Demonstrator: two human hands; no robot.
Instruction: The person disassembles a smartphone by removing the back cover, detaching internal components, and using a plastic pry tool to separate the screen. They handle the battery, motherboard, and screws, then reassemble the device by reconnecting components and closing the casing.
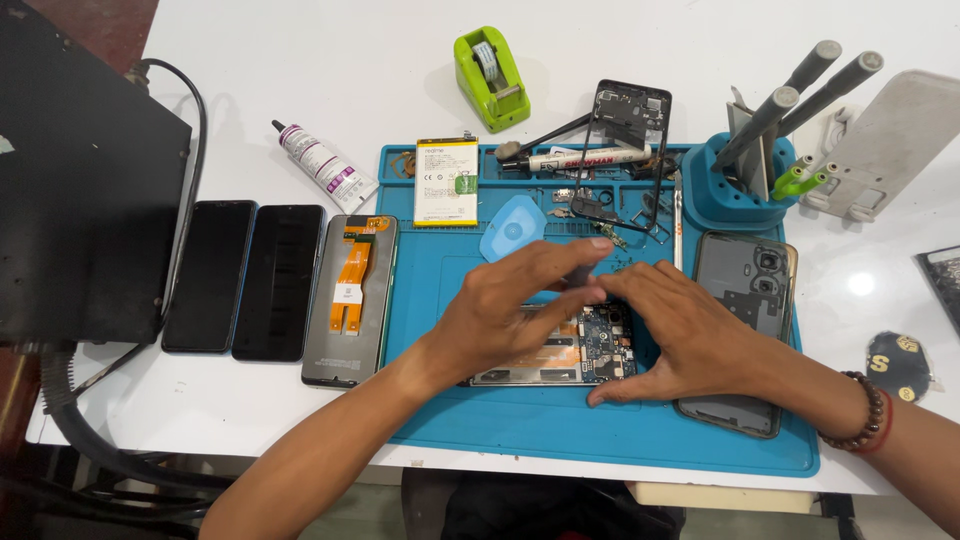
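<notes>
two dark phones (245, 280) lie far left on the table (300, 80). the left hand (510, 300) and right hand (680, 335) both press on the opened phone (560, 350) on the blue mat (600, 430), fingers curled, pinching a small dark part (578, 272) over its board; seating it likely needs careful alignment.

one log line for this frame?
left hand: on opened phone | right hand: on same phone, fingertips meeting | surface: blue silicone mat

Feed looks bright and even from my end, overhead light. The white desk (300, 60) blows out near the top, with a hot glare spot at right beside the back cover (745, 300). Shadows soft and short. Slight motion blur on the fingers (580, 270); rest sharp. Mild wide-angle bend at edges.
</notes>
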